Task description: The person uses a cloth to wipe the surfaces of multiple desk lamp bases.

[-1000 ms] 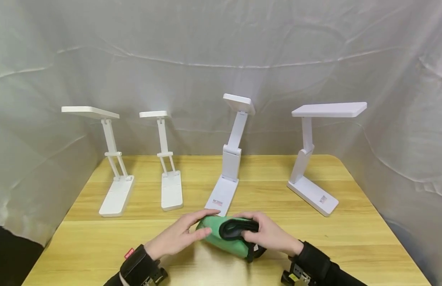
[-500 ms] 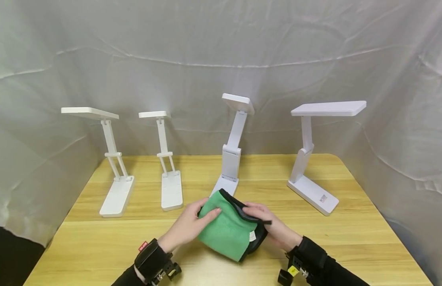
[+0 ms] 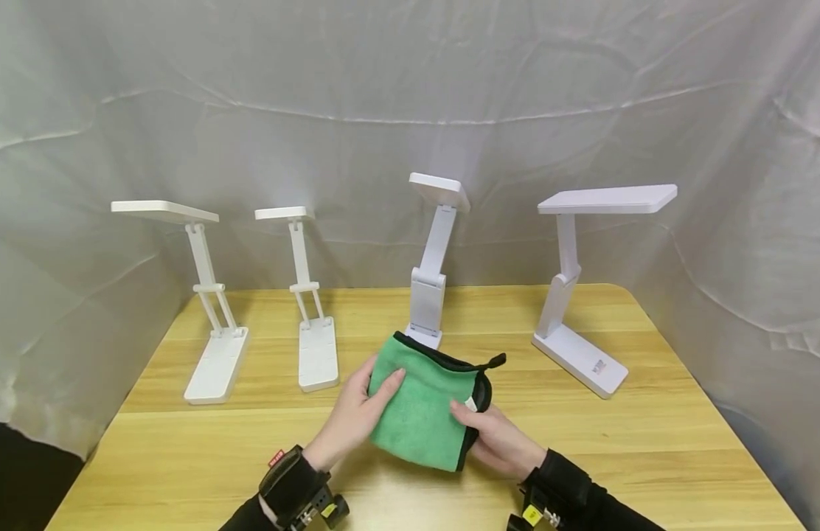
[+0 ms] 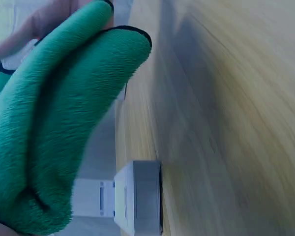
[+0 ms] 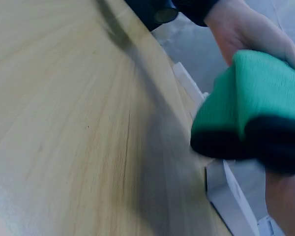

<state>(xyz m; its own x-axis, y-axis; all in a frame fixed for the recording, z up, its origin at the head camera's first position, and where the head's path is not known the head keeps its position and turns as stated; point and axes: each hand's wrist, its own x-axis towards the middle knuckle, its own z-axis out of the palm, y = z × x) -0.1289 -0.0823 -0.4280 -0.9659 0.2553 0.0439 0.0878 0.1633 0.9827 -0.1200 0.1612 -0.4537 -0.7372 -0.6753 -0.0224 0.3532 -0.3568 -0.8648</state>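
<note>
A folded green cleaning cloth (image 3: 417,420) with black edging, a small black hanging loop and a white label is held up over the table between both hands. My left hand (image 3: 349,419) grips its left side, thumb lying across the front. On the opposite side, my right hand (image 3: 506,442) pinches the black-edged border beside the label, thumb in front and fingers behind. In the left wrist view the cloth (image 4: 83,103) shows thick rounded folds, clear of the wood. The right wrist view shows the layered cloth (image 5: 268,91) with its dark edge downward.
Several white folding desk lamps stand in a row: one far left (image 3: 217,366), one left of centre (image 3: 318,355), one behind the cloth (image 3: 428,299) with its base partly hidden, and one at right (image 3: 579,359). The wooden table (image 3: 649,457) is backed by a grey fabric curtain (image 3: 357,162).
The cloth has gone from a rolled bundle low on the table to a flatter, raised square facing me. My right hand has shifted from its top fold down to the right edge.
</note>
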